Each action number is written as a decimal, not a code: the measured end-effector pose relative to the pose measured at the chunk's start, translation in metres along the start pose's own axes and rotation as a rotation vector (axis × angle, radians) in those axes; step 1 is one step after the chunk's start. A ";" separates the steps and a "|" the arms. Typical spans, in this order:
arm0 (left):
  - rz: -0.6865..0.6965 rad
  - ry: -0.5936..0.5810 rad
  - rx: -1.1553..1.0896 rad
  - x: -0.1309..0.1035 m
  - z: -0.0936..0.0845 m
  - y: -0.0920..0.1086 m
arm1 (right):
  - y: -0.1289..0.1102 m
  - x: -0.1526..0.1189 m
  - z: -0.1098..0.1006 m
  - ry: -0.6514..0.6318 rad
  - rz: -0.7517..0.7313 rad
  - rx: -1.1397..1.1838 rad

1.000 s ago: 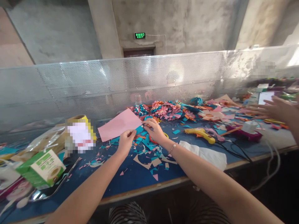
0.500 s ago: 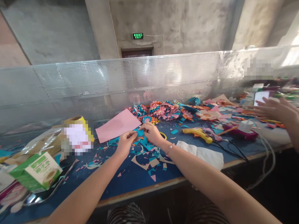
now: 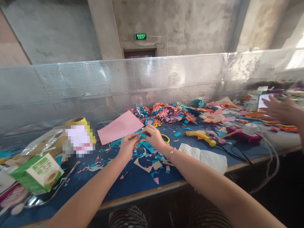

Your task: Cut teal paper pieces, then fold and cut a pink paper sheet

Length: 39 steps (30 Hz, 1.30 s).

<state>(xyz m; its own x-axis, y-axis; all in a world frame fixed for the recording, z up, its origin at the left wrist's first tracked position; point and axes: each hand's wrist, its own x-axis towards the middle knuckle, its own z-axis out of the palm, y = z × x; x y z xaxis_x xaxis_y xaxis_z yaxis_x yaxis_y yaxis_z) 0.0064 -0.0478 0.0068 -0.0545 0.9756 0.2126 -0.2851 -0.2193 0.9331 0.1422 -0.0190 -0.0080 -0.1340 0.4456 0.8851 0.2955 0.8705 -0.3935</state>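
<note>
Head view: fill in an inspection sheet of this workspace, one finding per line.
Surface: blue table, brown front edge.
Things: small blue paper piece; pink sheet just beyond.
Clutter: paper scraps, green box.
Hands: left hand and right hand pinch the blue paper piece; fingertips partly hidden.
Cables: black cable from the yellow glue gun; white cable hanging past the edge.
Surroundings: perforated panel behind; exit sign; another person's hand, far right.
</note>
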 end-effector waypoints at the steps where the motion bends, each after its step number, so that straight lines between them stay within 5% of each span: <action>1: -0.002 0.001 -0.006 0.000 0.000 0.000 | -0.001 0.000 0.000 0.006 0.001 -0.002; 39: 0.081 0.068 0.078 0.005 -0.003 -0.001 | 0.005 0.001 0.001 -0.101 0.075 0.058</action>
<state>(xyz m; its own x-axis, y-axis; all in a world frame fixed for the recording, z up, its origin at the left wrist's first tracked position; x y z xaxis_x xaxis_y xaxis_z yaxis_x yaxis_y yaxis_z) 0.0035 -0.0430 0.0055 -0.1395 0.9526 0.2703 -0.2019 -0.2946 0.9341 0.1429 -0.0141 -0.0096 -0.2086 0.5264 0.8242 0.2540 0.8430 -0.4741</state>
